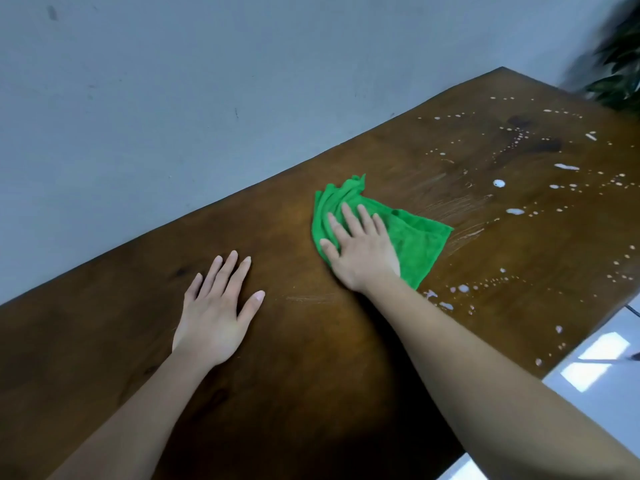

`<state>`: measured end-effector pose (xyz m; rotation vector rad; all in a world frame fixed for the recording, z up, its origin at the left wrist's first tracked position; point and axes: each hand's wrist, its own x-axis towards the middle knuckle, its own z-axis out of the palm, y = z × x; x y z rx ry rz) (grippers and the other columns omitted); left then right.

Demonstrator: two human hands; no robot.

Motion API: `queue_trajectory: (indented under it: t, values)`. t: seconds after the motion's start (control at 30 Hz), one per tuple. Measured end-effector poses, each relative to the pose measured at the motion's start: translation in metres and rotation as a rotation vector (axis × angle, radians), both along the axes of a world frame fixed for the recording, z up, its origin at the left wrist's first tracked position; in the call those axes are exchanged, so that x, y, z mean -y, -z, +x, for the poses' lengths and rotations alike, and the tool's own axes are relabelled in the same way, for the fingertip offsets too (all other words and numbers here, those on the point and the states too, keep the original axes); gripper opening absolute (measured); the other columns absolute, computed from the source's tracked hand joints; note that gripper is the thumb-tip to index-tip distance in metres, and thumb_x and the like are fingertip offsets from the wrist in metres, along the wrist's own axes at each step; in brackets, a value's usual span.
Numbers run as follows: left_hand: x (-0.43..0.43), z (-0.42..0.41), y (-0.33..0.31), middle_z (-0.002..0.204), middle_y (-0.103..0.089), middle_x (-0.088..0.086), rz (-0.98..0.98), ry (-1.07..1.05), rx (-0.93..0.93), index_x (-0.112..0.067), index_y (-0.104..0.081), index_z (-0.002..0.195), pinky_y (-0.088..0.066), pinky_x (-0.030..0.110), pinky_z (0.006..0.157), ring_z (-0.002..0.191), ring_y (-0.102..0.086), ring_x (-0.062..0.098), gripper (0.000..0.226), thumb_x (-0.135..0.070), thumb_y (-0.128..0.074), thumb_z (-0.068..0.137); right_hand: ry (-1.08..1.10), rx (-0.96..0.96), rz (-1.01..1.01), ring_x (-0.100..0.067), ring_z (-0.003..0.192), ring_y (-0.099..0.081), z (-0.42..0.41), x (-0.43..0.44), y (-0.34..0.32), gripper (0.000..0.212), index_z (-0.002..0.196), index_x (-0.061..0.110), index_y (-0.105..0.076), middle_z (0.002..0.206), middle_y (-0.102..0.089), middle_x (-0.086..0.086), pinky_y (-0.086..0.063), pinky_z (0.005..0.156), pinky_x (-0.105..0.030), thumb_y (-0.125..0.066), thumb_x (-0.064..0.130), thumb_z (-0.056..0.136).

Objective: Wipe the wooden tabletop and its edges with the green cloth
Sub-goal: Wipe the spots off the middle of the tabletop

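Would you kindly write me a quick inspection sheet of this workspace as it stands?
Surface: wooden tabletop, dry at left; white droplets and wet streaks at right.
Job's things: green cloth, crumpled, flat on the tabletop.
Clutter: nothing seen.
Hands: right hand pressed palm-down on the cloth, fingers spread; left hand flat on bare wood, empty.
Cables: a thin dark one past the table's right edge.
Surroundings: grey wall, leafy plant at far right, glossy pale floor.
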<state>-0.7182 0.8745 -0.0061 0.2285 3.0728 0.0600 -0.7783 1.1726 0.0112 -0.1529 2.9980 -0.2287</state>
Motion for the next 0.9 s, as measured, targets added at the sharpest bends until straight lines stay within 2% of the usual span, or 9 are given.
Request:
queue_trajectory:
  t: [0.2, 0.37, 0.47, 0.6, 0.73, 0.9]
  values:
    - [0.002, 0.001, 0.0, 0.187, -0.001, -0.009, 0.029, 0.021, -0.01, -0.038, -0.009, 0.178, -0.005, 0.049, 0.137, 0.172, 0.005, 0.015, 0.085, -0.081, 0.005, 0.105, -0.233, -0.001, -0.032, -0.027, 0.171, 0.015, 0.093, 0.039, 0.004, 0.072, 0.177, 0.036, 0.0, 0.186, 0.008, 0.002, 0.004, 0.138, -0.053, 0.001, 0.067, 0.112]
    - [0.004, 0.004, 0.0, 0.187, -0.005, -0.007, 0.021, 0.061, -0.027, -0.036, -0.012, 0.178, -0.011, 0.053, 0.138, 0.173, 0.0, 0.017, 0.083, -0.078, 0.002, 0.108, -0.319, -0.032, -0.07, -0.017, 0.171, 0.013, 0.139, 0.002, 0.007, 0.067, 0.176, 0.043, -0.004, 0.185, 0.005, 0.011, 0.006, 0.137, -0.042, -0.006, 0.069, 0.115]
    - [0.004, 0.005, -0.001, 0.187, -0.006, -0.006, 0.017, 0.074, -0.03, -0.035, -0.012, 0.178, -0.013, 0.053, 0.138, 0.173, -0.001, 0.019, 0.086, -0.079, 0.004, 0.106, -0.208, -0.045, -0.068, -0.01, 0.171, 0.013, 0.133, -0.042, 0.006, 0.065, 0.176, 0.048, -0.006, 0.185, 0.005, 0.016, -0.002, 0.136, -0.037, -0.008, 0.07, 0.114]
    - [0.003, 0.007, -0.002, 0.187, -0.005, -0.005, 0.022, 0.095, -0.017, -0.034, -0.012, 0.178, -0.011, 0.053, 0.138, 0.173, 0.0, 0.019, 0.087, -0.079, 0.004, 0.105, 0.089, -0.045, -0.067, -0.009, 0.171, 0.006, 0.116, -0.116, 0.005, 0.072, 0.175, 0.05, -0.011, 0.185, 0.0, 0.017, -0.013, 0.138, -0.046, -0.003, 0.075, 0.107]
    - [0.005, 0.01, -0.002, 0.187, -0.004, -0.006, 0.018, 0.13, -0.019, -0.034, -0.011, 0.178, -0.011, 0.052, 0.138, 0.173, 0.001, 0.018, 0.087, -0.079, 0.004, 0.105, 0.341, -0.016, -0.047, -0.012, 0.171, 0.007, 0.103, -0.171, 0.006, 0.071, 0.175, 0.05, -0.005, 0.186, 0.004, 0.015, -0.008, 0.138, -0.047, -0.004, 0.075, 0.109]
    - [0.005, 0.011, -0.001, 0.187, -0.006, -0.005, 0.012, 0.144, -0.023, -0.035, -0.012, 0.178, -0.011, 0.053, 0.138, 0.173, -0.001, 0.019, 0.088, -0.081, 0.005, 0.105, 0.478, -0.004, -0.056, -0.019, 0.172, 0.008, 0.102, -0.157, 0.004, 0.07, 0.177, 0.044, -0.003, 0.187, 0.005, 0.008, -0.004, 0.138, -0.049, -0.007, 0.07, 0.112]
